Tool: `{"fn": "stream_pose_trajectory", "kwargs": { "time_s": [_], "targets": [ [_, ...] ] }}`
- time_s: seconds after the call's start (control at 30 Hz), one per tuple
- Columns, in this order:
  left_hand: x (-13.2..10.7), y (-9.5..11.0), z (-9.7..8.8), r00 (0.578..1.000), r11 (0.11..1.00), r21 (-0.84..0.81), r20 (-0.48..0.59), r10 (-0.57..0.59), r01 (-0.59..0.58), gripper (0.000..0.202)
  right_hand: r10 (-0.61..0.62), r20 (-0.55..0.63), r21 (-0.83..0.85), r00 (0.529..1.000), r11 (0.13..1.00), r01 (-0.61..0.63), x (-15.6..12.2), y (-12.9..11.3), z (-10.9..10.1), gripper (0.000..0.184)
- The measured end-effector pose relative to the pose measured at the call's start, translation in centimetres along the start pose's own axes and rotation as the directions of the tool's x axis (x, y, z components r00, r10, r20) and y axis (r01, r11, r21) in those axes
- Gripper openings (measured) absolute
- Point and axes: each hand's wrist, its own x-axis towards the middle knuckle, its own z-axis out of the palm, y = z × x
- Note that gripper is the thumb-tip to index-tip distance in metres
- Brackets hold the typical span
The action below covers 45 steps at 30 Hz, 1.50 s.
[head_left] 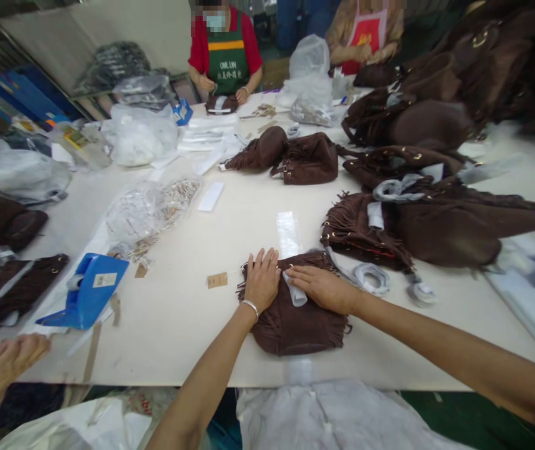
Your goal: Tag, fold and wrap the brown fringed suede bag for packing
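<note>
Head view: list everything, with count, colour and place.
Front bag: one, brown, under both hands
Other bags: several, brown, right, far, left
Table: one, cream, centre
Tape dispensers: at least two, blue, left side
Tags: several, tan, left of front bag
String pile: one, tan, mid-left
Plastic bags: several, clear, far side and left
Co-workers: two, green and red aprons, far side
Neighbour's hands: two, left edge
Left hand: one, on front bag
Right hand: one, on pale strip

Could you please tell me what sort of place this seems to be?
Probably a workroom in a bag factory: several brown fringed bags lie on a large pale table, along with clear plastic bags, and two people across it wear aprons, one green apron bearing printed lettering.
</note>
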Motion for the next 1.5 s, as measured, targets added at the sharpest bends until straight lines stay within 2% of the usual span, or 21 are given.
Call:
{"fn": "stream_pose_trajectory", "kwargs": {
  "time_s": [0.1,0.17,0.23,0.3,0.37,0.43,0.5,0.57,0.67,0.73,0.77,0.83,0.87,0.9,0.93,1.03,1.13,1.27,1.33,1.43,1.5],
  "targets": [
    [-0.5,0.7,-1.0,0.999,0.999,-0.019,-0.019,-0.027,0.027,0.049,0.057,0.027,-0.001,0.998,0.998,-0.057,-0.9,-0.6,0.1,0.052],
    [-2.1,1.7,-2.2,0.999,0.997,-0.075,-0.028,-0.031,0.028,0.051,0.095,0.042,-0.018,0.995,0.995,-0.094,-1.3,-0.7,0.5,0.053],
    [-4.6,2.7,-3.7,1.0,0.987,-0.158,0.016,0.019,-0.016,0.055,0.115,0.051,-0.022,0.992,0.993,-0.114,-1.3,-0.7,0.7,0.053],
    [-7.5,3.3,-5.0,0.989,0.971,-0.226,0.106,0.1,-0.074,0.065,0.118,0.043,-0.004,0.992,0.993,-0.118,-1.2,-1.0,0.3,0.054],
    [-10.3,3.5,-5.9,0.975,0.964,-0.249,0.171,0.143,-0.098,0.081,0.135,-0.018,0.028,0.991,0.991,-0.135,-1.5,-2.2,-1.0,0.056],
    [-12.5,3.4,-6.3,0.973,0.966,-0.236,0.178,0.146,-0.102,0.092,0.17,-0.104,0.061,0.98,0.985,-0.164,-2.5,-4.3,-2.7,0.057],
    [-13.9,3.4,-6.2,0.987,0.974,-0.217,0.123,0.098,-0.07,0.092,0.186,-0.126,0.088,0.974,0.981,-0.176,-4.1,-6.9,-4.0,0.058],
    [-15.0,3.8,-5.8,0.999,0.972,-0.235,0.023,-0.023,0.028,0.09,0.166,-0.064,0.081,0.984,0.984,-0.161,-5.7,-9.2,-4.4,0.062],
    [-16.3,5.0,-4.4,0.958,0.908,-0.368,-0.122,-0.259,0.198,0.086,0.137,0.01,0.017,0.99,0.99,-0.137,-6.9,-10.9,-3.3,0.049],
    [-17.0,5.8,-3.5,0.897,0.811,-0.515,-0.163,-0.411,0.278,0.082,0.154,-0.005,-0.002,0.988,0.988,-0.154,-6.8,-10.8,-2.5,0.036],
    [-17.2,6.1,-3.2,0.846,0.716,-0.622,-0.156,-0.509,0.316,0.081,0.174,-0.029,0.004,0.984,0.985,-0.174,-6.6,-10.5,-2.3,0.032],
    [-17.3,6.6,-2.7,0.723,0.435,-0.829,-0.056,-0.689,0.351,0.079,0.23,-0.099,0.035,0.968,0.973,-0.227,-5.9,-9.7,-2.7,0.028],
    [-17.2,6.8,-2.6,0.678,0.291,-0.895,0.018,-0.734,0.339,0.076,0.258,-0.133,0.06,0.957,0.966,-0.252,-5.6,-9.3,-3.1,0.026],
    [-16.9,7.0,-2.6,0.662,0.174,-0.933,0.086,-0.744,0.316,0.071,0.285,-0.154,0.09,0.946,0.957,-0.274,-5.3,-8.9,-3.7,0.025],
    [-16.6,7.3,-2.6,0.673,0.096,-0.951,0.133,-0.727,0.293,0.064,0.316,-0.161,0.124,0.935,0.946,-0.299,-5.0,-8.6,-4.3,0.024],
    [-15.3,8.3,-2.8,0.76,0.006,-0.973,0.177,-0.625,0.232,0.048,0.408,-0.11,0.231,0.906,0.897,-0.376,-4.1,-7.9,-6.0,0.023],
    [-14.1,9.2,-2.8,0.783,-0.042,-0.978,0.19,-0.593,0.205,0.051,0.433,-0.046,0.302,0.9,0.865,-0.401,-3.2,-7.7,-7.2,0.026],
    [-12.9,9.2,-2.4,0.763,-0.015,-0.983,0.151,-0.628,0.183,0.055,0.425,-0.002,0.339,0.905,0.852,-0.399,-2.3,-7.0,-8.5,0.028],
    [-12.6,9.0,-2.4,0.772,0.019,-0.986,0.12,-0.624,0.168,0.054,0.422,0.052,0.337,0.905,0.846,-0.414,-2.0,-6.6,-9.1,0.028],
    [-12.8,8.6,-2.5,0.796,0.08,-0.984,0.082,-0.599,0.161,0.053,0.395,0.171,0.262,0.903,0.865,-0.428,-1.5,-6.7,-9.7,0.032],
    [-13.0,8.4,-2.4,0.793,0.128,-0.976,0.063,-0.606,0.175,0.052,0.341,0.204,0.175,0.918,0.91,-0.377,-1.2,-7.2,-9.6,0.04]
  ]
}}
